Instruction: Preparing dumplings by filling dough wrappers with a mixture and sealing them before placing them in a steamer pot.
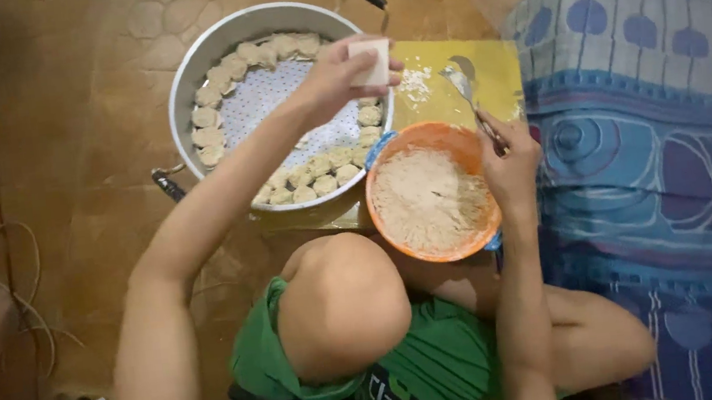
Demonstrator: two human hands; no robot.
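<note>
Wrapper [371, 62] in left hand [334, 77] grip | spoon [471, 101] in right hand [511, 162] grip

The brown floor [99, 103] carries a round metal tray [184, 77], a yellow board [491, 62] and a patterned cloth [646, 108].

A square white dough wrapper [370, 60] lies flat above the steamer tray; a metal spoon [469, 100] tilts nearby.

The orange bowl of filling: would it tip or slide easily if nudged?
The orange bowl looks wide, low and well filled, so tipping seems unlikely. It appears thin plastic, so it may flex. It sits against the knee, perhaps unevenly, so a push could shift it.
</note>
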